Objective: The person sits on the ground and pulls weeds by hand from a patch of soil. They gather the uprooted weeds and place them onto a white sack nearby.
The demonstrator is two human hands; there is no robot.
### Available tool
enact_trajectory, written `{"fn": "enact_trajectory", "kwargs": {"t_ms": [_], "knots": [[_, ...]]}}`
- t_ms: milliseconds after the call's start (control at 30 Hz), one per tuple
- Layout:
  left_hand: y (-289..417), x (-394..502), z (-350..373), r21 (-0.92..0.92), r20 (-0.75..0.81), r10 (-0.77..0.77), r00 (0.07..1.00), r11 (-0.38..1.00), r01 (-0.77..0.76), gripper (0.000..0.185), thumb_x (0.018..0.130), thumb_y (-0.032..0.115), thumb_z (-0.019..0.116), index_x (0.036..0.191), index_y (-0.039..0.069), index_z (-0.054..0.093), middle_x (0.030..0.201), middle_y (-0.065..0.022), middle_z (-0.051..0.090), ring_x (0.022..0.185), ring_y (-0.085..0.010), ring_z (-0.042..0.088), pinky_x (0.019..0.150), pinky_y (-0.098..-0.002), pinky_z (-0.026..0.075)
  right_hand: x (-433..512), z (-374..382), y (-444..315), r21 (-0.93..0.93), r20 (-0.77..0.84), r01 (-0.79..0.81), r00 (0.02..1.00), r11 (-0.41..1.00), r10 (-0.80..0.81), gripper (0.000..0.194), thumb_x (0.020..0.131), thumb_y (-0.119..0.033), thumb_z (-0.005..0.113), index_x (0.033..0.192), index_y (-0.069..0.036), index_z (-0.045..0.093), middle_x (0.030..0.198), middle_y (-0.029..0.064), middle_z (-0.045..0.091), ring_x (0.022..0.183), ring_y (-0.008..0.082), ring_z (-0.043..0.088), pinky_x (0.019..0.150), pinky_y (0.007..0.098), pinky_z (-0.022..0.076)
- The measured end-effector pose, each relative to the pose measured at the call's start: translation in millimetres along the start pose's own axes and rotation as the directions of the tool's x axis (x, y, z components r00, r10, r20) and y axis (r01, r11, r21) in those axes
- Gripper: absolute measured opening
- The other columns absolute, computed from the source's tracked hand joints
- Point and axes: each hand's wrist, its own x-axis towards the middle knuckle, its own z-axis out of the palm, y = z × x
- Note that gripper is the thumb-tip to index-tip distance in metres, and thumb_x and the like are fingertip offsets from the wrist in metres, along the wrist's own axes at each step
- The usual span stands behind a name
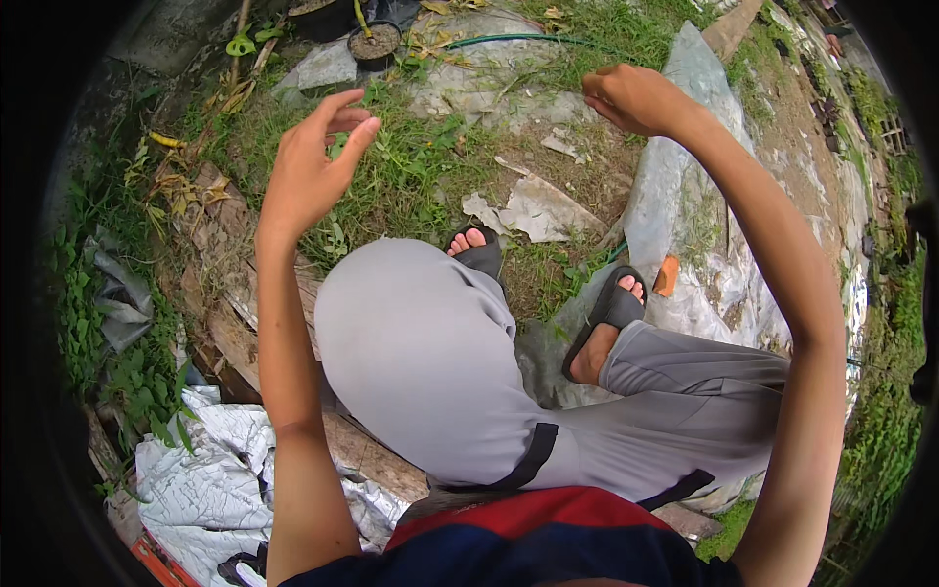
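Note:
My left hand [312, 165] is raised over the grass with its fingers bent and apart from the thumb, and nothing shows in it. On the other side my right hand [637, 99] is held up with fingers curled inward; its palm is hidden, so I cannot tell whether anything is inside. Neither hand visibly touches anything. Below and between them lie torn pale sheet scraps [550, 209] on soil and grass. A translucent plastic sheet [653, 194] runs under the right hand. My knees in grey trousers [418, 345] are bent, and both feet wear black sandals [620, 304].
A black plant pot [374, 48] stands at the top beside a concrete block [326, 66]. A green hose [543, 38] crosses the grass. An orange brick piece [666, 275] lies by my foot. Weathered wood [227, 323] and crumpled silver sheeting [205, 477] are at the left.

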Motion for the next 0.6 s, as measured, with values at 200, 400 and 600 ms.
{"fn": "enact_trajectory", "kwargs": {"t_ms": [200, 400, 600], "knots": [[34.7, 126.8, 52.9, 0.191, 0.446, 0.261, 0.856, 0.907, -0.376, 0.043, 0.106, 0.031, 0.065, 0.138, 0.003, 0.061, 0.112, -0.0168, 0.076, 0.108, -0.0312, 0.073, 0.094, -0.0434, 0.057, -31.1, 45.1, 111.4, -0.131, 0.184, -0.097, 0.975, 0.987, 0.121, 0.022, 0.102, -0.021, 0.058, 0.099, 0.0, 0.06, 0.089, 0.0203, 0.069, 0.083, 0.0439, 0.07, 0.074, 0.0548, 0.0576], [38.4, 217.4, 176.3, 0.257, 0.777, 0.23, 0.586, 0.735, -0.628, 0.044, 0.106, 0.037, 0.062, 0.131, 0.001, 0.062, 0.104, -0.0182, 0.076, 0.099, -0.038, 0.073, 0.086, -0.05, 0.057, -40.8, 173.7, 156.5, -0.255, 0.24, -0.11, 0.955, 0.961, 0.173, 0.022, 0.098, -0.017, 0.059, 0.116, -0.005, 0.065, 0.123, 0.0142, 0.067, 0.117, 0.0305, 0.065, 0.091, 0.0439, 0.0576], [13.8, 209.7, 272.2, 0.064, 0.867, 0.264, 0.422, 0.782, -0.62, 0.043, 0.106, 0.036, 0.059, 0.129, 0.0, 0.06, 0.11, -0.0221, 0.074, 0.101, -0.0437, 0.071, 0.086, -0.0546, 0.057, 27.1, 258.1, 140.1, -0.297, -0.009, -0.005, 1.0, 0.955, 0.002, 0.035, 0.098, -0.018, 0.061, 0.133, -0.009, 0.063, 0.151, 0.0098, 0.055, 0.143, 0.0235, 0.049, 0.112, 0.0391, 0.0452]]}}
